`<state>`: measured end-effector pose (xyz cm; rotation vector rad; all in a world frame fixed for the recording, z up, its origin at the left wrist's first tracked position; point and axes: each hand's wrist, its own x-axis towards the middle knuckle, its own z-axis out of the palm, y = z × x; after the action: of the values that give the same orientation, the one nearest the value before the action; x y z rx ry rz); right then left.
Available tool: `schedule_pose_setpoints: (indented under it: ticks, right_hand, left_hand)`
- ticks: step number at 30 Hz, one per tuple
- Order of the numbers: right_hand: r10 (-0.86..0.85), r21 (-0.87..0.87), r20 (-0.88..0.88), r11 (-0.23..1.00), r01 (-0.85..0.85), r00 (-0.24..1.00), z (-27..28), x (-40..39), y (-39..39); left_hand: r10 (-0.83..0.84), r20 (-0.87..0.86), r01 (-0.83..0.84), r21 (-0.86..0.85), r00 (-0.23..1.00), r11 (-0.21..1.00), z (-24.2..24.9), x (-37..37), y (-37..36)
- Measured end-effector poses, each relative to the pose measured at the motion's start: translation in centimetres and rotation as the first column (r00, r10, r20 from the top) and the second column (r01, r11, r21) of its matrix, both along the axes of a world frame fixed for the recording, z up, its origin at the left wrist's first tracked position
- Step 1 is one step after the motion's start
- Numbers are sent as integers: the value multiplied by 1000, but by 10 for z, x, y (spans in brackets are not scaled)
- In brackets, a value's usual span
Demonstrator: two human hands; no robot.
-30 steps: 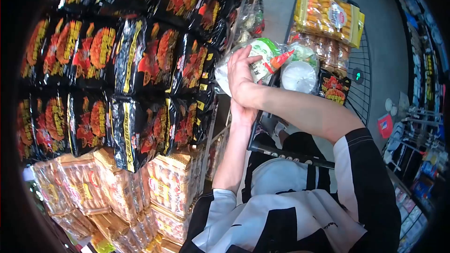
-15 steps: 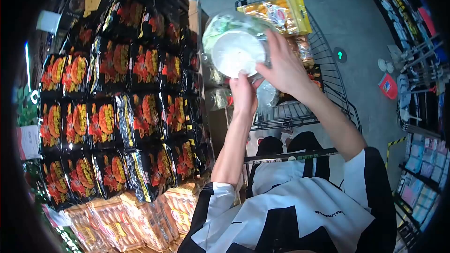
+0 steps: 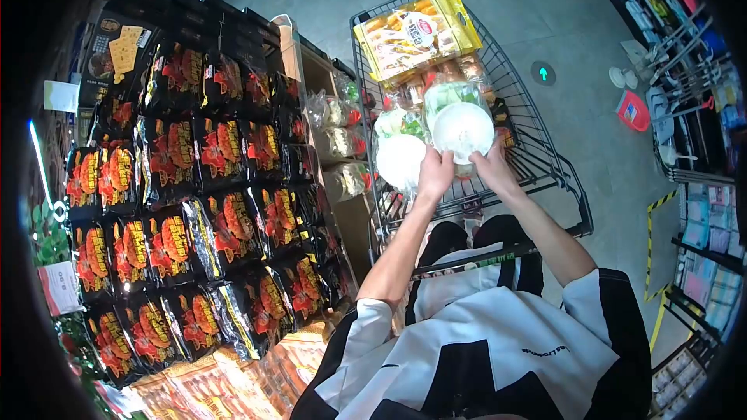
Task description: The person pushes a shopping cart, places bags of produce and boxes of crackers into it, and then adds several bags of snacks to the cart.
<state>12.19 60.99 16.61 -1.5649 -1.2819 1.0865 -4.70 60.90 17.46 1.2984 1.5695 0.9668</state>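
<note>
Over the shopping cart [image 3: 576, 179], both my hands hold a clear-wrapped pack [image 3: 463, 132] with a white round end facing me and green leafy contents behind it. My left hand [image 3: 436, 175] grips its lower left edge, with the thumb on the white rim. On the lower right edge, my right hand [image 3: 496, 171] has its thumb pressed to the rim; the other fingers are hidden beneath. A second similar pack [image 3: 401, 162] lies just left, close beside my left hand. Beyond them in the cart is a yellow-edged food packet [image 3: 420, 31].
Stacked black snack packets [image 3: 175, 155] fill the display on the left, above orange packets [image 3: 226, 381]. Bagged goods [image 3: 342, 142] sit on a shelf by the cart. Shelving [image 3: 708, 249] lines the right side. A green arrow marker [image 3: 543, 73] is on the floor.
My hands have lowered the pack rightward and down into the cart area, and my right hand has shifted from its upper side to its lower right edge. The second pack now shows.
</note>
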Motion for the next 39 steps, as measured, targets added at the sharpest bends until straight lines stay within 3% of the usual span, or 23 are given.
schedule_pose_setpoints:
  ticks: [3,6,8,11,12,14,16,18,19,23,30,31,33,34,36,39]
  right_hand:
    - [165,-168,-23,972,-167,986,-24,6,12]
    - [234,-66,3,970,-233,972,-53,4,30]
    - [259,-138,116,960,-243,959,-47,5,33]
    - [284,-210,274,950,-231,919,-61,4,40]
    - [291,-229,317,947,-225,903,-70,1,40]
    - [294,-273,331,939,-208,896,-35,-7,28]
    - [300,-294,329,934,-205,895,-28,-12,25]
    - [287,-194,332,953,-232,899,-49,-11,25]
    - [282,-139,333,959,-249,900,-52,-11,28]
    - [273,-180,264,956,-230,925,-38,-14,27]
    - [323,-136,161,943,-303,933,-38,-11,32]
    - [314,-57,202,949,-309,928,-39,-10,34]
    - [520,-233,238,850,-472,820,-16,10,47]
    - [619,-326,238,777,-539,748,6,17,54]
    - [736,-554,298,652,-518,608,51,27,67]
    - [784,-651,303,586,-483,542,123,13,71]
  left_hand:
    - [18,-79,-21,-39,997,999,-18,-3,-5]
    - [14,-142,-33,-135,990,990,-13,-3,-3]
    - [-18,-205,-21,-184,979,983,-7,1,-2]
    - [-93,-176,37,-295,980,955,46,9,-24]
    - [-92,-185,52,-211,978,976,61,11,-35]
    - [-86,-213,78,-43,973,996,79,11,-57]
    - [-17,-416,99,177,909,979,65,12,-64]
    - [44,-534,165,337,845,927,63,11,-63]
    - [23,-547,198,341,837,919,69,11,-61]
    - [9,-694,269,292,720,918,27,8,-52]
    - [-32,-715,294,246,698,924,20,-3,-51]
    - [-49,-701,279,217,711,936,27,-5,-53]
    - [-82,-669,241,148,739,959,45,-10,-64]
    - [-180,-560,241,36,808,970,65,-18,-68]
    - [-318,-268,277,-180,910,944,120,-37,-82]
    - [-73,-241,82,26,968,996,158,-74,-116]
